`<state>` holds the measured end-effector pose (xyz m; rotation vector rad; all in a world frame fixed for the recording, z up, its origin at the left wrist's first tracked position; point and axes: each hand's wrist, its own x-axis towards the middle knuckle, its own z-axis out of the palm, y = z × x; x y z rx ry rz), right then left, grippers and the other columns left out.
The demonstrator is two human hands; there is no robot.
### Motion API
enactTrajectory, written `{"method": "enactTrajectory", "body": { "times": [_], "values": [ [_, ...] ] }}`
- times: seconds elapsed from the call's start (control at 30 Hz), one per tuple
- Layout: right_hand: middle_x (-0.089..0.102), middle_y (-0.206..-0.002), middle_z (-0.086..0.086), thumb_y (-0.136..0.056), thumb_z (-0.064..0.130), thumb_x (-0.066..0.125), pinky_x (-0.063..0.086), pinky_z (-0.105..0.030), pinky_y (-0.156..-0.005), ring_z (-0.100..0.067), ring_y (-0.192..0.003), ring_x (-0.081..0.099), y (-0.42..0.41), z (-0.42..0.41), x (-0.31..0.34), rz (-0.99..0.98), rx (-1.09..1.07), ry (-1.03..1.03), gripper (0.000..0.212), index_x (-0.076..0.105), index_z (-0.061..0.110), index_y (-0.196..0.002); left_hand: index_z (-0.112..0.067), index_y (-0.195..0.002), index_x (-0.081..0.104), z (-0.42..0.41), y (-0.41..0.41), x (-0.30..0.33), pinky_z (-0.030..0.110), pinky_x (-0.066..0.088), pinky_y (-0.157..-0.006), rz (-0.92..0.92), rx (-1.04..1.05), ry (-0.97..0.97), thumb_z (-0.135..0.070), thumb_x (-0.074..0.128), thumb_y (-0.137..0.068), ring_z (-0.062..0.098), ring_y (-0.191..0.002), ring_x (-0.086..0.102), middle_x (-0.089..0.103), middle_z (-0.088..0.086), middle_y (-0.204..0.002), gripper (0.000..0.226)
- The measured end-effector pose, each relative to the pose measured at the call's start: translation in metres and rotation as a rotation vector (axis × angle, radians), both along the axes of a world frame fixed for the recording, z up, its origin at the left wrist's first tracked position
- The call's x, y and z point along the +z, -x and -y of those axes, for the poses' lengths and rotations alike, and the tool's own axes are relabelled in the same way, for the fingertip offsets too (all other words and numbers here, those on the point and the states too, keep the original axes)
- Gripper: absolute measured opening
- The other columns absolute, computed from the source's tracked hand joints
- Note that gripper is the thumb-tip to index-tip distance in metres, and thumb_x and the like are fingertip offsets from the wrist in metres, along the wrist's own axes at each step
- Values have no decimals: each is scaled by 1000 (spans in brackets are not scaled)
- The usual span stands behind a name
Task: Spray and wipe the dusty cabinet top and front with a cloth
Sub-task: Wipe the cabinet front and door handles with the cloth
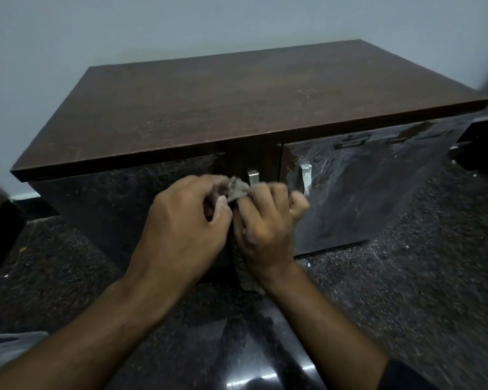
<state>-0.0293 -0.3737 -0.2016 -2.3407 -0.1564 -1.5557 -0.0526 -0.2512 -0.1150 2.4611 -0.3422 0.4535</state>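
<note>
- Left hand (186,220) and right hand (268,220) meet in front of the cabinet (237,114), both with fingers curled round a greyish cloth (238,190); a bunch of it shows above the knuckles, and a tail hangs below the right hand's palm.
- The cloth appears to be getting regathered or refolded between the hands — not pressed against a surface at this instant.
- Just beyond the fingertips stand two metal door handles (253,177), one on each door.
- Right of the right hand, the right door (364,187) bears pale, streaky smears, which suggests spray applied and partly wiped.
- Left of the left hand, the left door (110,198) looks dull and speckled — judged not yet cleaned.
- Above both hands, the cabinet top (251,102) shows faint dust marks and scuffs; whether it has been wiped cannot be told.
- No spray bottle is visible.
- Judgement: roughly midway, with the left door, and possibly the top, remaining.
</note>
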Motion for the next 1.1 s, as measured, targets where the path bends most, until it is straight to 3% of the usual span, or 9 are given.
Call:
{"method": "enactTrajectory", "body": {
  "times": [0.23,0.4,0.53,0.67,0.73,0.83,0.93,1.0,1.1],
  "values": [
    [56,-71,-4,-73,7,80,27,-41,-78,-21,-77,46,0,1,9,29,-78,-7,25,59,15,-62,-32,-118,67,2,0,0,4,37,-71,-33,-28,-49,-30,60,-87,-2,-82,58,63,-16,-92,31],
    [54,-74,-1,-80,12,76,27,-38,-79,-20,-77,47,12,6,-14,-131,-22,-17,21,62,15,-66,-30,-124,65,-1,0,-5,13,44,-80,-99,-76,-87,-32,60,-88,0,-87,58,63,-16,-94,37],
    [55,-82,-3,-84,3,72,46,-35,-73,-20,-81,54,23,7,-11,-164,240,-436,8,70,4,-76,-34,-143,44,1,-2,-11,20,42,-78,-153,-114,-168,-35,58,-89,3,-82,47,47,-15,-88,56],
    [65,-107,7,-98,4,60,56,-27,-87,-6,-100,65,35,14,4,-379,302,-960,19,71,18,-105,-33,-148,35,1,0,-11,11,35,-67,-172,-143,-165,-34,56,-91,1,-79,47,47,-16,-95,60],
    [74,-105,6,-101,9,57,57,-29,-89,-6,-99,69,29,20,14,-502,359,-1007,20,73,16,-109,-34,-148,34,2,1,-11,10,33,-65,-166,-157,-147,-34,56,-91,-1,-79,46,44,-17,-96,60],
    [75,-97,-8,-97,4,55,60,-49,-85,-27,-93,72,18,24,24,-669,469,-1119,21,73,14,-101,-35,-148,34,3,2,-13,11,33,-69,-163,-168,-139,-34,56,-91,1,-84,45,42,-18,-99,61],
    [67,-114,-22,-89,14,54,56,-62,-85,-46,-99,67,13,27,17,-820,568,-1225,21,71,5,-97,-35,-148,32,2,1,-14,13,36,-72,-154,-165,-142,-34,56,-91,1,-88,44,44,-16,-102,62],
    [66,-119,-18,-87,27,50,54,-61,-93,-38,-106,67,13,29,17,-902,573,-1191,31,70,6,-99,-34,-149,30,1,0,-14,16,39,-77,-131,-162,-146,-35,55,-91,2,-95,44,45,-14,-106,64],
    [74,-107,-13,-96,25,47,56,-58,-94,-31,-103,71,5,32,27,-894,565,-1215,29,74,14,-101,-33,-152,23,2,1,-15,21,45,-84,-120,-150,-144,-36,53,-92,5,-105,44,45,-12,-114,67]
  ]
}}
